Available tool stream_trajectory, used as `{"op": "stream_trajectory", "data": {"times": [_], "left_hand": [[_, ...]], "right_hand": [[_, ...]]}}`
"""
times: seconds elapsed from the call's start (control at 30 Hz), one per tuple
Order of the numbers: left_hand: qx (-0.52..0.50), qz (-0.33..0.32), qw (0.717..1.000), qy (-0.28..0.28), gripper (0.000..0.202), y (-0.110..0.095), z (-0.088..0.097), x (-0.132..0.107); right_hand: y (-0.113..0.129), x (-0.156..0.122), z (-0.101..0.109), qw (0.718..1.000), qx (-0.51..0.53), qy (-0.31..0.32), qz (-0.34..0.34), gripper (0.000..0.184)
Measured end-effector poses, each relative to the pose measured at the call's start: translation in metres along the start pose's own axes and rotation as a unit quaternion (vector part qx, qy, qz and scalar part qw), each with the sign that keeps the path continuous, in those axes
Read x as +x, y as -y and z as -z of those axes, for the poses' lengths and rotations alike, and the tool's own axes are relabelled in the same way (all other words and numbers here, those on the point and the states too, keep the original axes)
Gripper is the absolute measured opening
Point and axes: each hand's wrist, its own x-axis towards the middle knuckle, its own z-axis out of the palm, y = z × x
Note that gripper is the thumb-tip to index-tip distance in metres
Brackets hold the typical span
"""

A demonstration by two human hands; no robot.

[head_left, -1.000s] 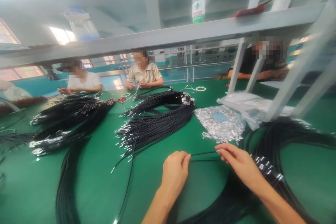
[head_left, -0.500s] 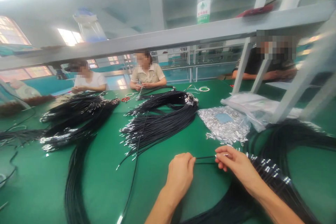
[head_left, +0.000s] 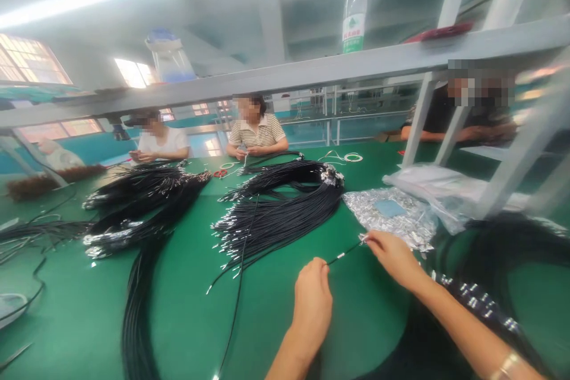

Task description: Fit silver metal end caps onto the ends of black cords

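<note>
My left hand [head_left: 313, 297] is closed on a thin black cable [head_left: 332, 262]. A short silver sleeve [head_left: 341, 255] shows on the cable between my hands. The dark strand runs up toward the fingertips of my right hand [head_left: 396, 258], which pinch at a small silver metal piece [head_left: 363, 238]. Whether those fingers also grip the cable, I cannot tell. Right beside them lies a clear plastic bag [head_left: 389, 214] full of small silver pieces. Under and behind my right forearm sits a bundle of black cables with silver tips [head_left: 478, 298].
More black cable bundles [head_left: 285, 222] lie on the green table [head_left: 191, 309], with another curved bundle [head_left: 140, 309] at left. Grey shelf posts [head_left: 418, 119] rise at right beneath a shelf beam [head_left: 285, 71] holding a water bottle [head_left: 354, 18]. Several people sit across the table.
My right hand has moved up and away from my left, to the near corner of the bag. The silver sleeve on the cable is now exposed between my hands. The view has shifted slightly.
</note>
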Motion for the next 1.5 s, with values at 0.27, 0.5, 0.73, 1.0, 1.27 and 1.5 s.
{"op": "stream_trajectory", "data": {"times": [0.27, 0.5, 0.73, 1.0, 1.27, 1.5], "left_hand": [[-0.045, 0.062, 0.997, 0.015, 0.024, -0.002, -0.002, -0.001], [-0.03, 0.075, 0.997, 0.011, 0.024, -0.006, 0.002, -0.002], [0.0, 0.031, 0.999, 0.027, 0.025, -0.008, 0.002, 0.001], [0.043, -0.029, 0.998, 0.045, 0.027, -0.005, 0.0, 0.001], [0.041, -0.032, 0.998, 0.041, 0.027, -0.005, -0.001, 0.0], [0.054, -0.024, 0.997, 0.044, 0.027, -0.008, 0.0, -0.001]], "right_hand": [[0.006, 0.021, -0.035, 0.991, -0.107, 0.015, 0.078, 0.028], [0.0, 0.006, -0.034, 0.999, -0.004, -0.047, -0.003, 0.028], [0.032, -0.039, 0.006, 0.838, 0.488, -0.121, -0.212, 0.056], [0.036, -0.05, 0.015, 0.811, 0.531, -0.147, -0.198, 0.058], [0.04, -0.053, 0.011, 0.837, 0.501, -0.13, -0.176, 0.056], [0.037, -0.054, 0.003, 0.878, 0.44, -0.129, -0.14, 0.06]]}}
